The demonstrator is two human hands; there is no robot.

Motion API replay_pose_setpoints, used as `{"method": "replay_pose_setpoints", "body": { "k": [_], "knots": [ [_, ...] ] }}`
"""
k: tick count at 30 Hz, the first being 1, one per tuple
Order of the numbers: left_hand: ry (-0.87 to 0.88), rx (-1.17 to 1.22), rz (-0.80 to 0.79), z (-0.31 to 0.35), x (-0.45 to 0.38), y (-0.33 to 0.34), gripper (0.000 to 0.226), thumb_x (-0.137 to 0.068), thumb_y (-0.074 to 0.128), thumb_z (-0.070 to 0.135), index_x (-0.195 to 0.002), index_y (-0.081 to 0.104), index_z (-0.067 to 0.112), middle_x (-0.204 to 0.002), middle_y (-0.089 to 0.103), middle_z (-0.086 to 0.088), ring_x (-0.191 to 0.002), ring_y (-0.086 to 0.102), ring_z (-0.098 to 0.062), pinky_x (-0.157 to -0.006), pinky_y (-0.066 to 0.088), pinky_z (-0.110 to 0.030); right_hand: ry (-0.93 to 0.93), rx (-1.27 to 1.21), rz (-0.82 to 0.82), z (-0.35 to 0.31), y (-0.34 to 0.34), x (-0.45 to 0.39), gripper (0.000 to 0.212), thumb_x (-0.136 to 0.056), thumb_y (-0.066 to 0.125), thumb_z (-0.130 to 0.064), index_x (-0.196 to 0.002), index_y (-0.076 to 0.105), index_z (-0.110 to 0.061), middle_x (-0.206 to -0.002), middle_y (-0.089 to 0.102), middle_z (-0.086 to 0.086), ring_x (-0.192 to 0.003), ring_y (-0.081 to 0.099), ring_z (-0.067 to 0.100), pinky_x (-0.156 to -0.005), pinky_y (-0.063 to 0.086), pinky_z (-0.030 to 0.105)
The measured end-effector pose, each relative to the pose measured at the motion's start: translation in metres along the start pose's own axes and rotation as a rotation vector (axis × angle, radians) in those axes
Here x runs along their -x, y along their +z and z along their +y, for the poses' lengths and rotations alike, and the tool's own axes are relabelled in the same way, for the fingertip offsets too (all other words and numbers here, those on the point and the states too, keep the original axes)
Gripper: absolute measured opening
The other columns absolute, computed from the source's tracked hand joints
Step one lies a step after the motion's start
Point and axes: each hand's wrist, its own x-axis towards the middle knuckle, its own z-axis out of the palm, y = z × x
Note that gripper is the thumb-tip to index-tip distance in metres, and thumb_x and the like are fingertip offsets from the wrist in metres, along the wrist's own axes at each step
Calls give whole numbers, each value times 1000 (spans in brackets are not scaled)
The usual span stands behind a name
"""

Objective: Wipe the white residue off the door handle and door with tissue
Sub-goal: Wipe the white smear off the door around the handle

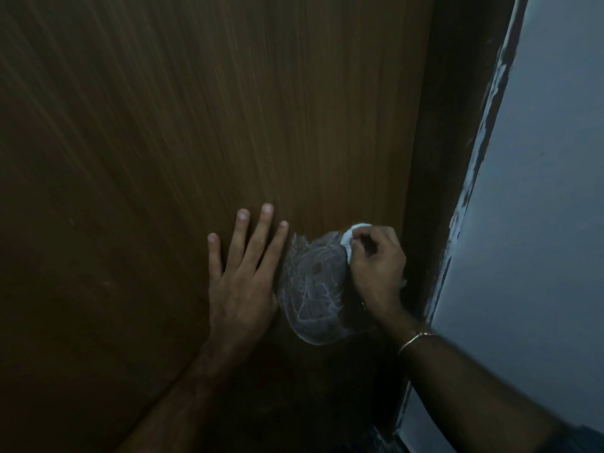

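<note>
A brown wooden door [196,125] fills most of the head view. Its round handle [313,289], near the right edge, is streaked all over with white residue. My left hand [245,276] lies flat on the door just left of the handle, fingers straight and spread. My right hand [376,266] grips a crumpled white tissue [351,235] and presses it against the handle's upper right side. Part of the tissue is hidden inside my fist, with a scrap showing below it.
A dark door frame [451,158] runs along the door's right edge. Beyond it stands a pale grey-blue wall [549,191] with ragged paint at the seam. A thin bangle [416,340] circles my right wrist.
</note>
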Motion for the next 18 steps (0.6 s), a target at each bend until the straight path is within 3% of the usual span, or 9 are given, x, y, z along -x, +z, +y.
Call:
{"method": "replay_pose_setpoints", "body": {
  "k": [3, 7, 11, 13, 15, 18],
  "knots": [
    [7, -8, 6, -1, 0, 0, 73, -82, 24, 36, -152, 33, 21, -165, 15, -2, -153, 0, -25, -117, -6, -53, 91, -24, 22, 1, -2, -3, 20, -87, 66, -5, -93, 66, -24, -105, 60, -5, -93, 58, -1, -68, 42, -1],
    [-1, -2, -1, -1, 0, 2, 73, -82, 23, 39, -153, 33, 21, -165, 14, -1, -153, -1, -24, -117, -4, -56, -13, -54, 40, -6, 1, -6, 18, -87, 65, -9, -99, 67, -23, -106, 59, -8, -96, 55, -9, -75, 43, -1],
    [8, -17, 6, -2, 1, 4, 72, -83, 24, 36, -153, 32, 22, -165, 12, -1, -153, -3, -24, -117, -2, -57, 149, -20, 21, 9, -1, 3, 20, -86, 67, -4, -92, 66, -23, -105, 62, -2, -86, 55, -9, -68, 40, -4],
    [3, -14, 1, -2, 1, 3, 72, -83, 24, 35, -153, 32, 22, -165, 12, 0, -153, -2, -24, -117, -1, -58, 99, -44, 34, 4, -2, -2, 19, -85, 68, -4, -91, 68, -22, -102, 62, -4, -87, 56, -12, -71, 40, -4],
    [3, -4, -7, -2, 1, 3, 72, -83, 25, 35, -154, 29, 22, -166, 9, 0, -153, -5, -23, -117, -1, -59, 27, -67, 35, -2, 0, -5, 19, -85, 68, -6, -94, 69, -22, -101, 61, -7, -92, 56, -12, -72, 43, 0],
    [18, 3, -14, -4, 1, 3, 75, -81, 31, 34, -155, 26, 22, -166, 4, 0, -152, -10, -22, -116, -2, -59, 175, -63, 42, 10, -1, -1, 22, -86, 68, -6, -94, 66, -26, -104, 63, -7, -93, 60, -1, -71, 47, 9]
  ]
}}
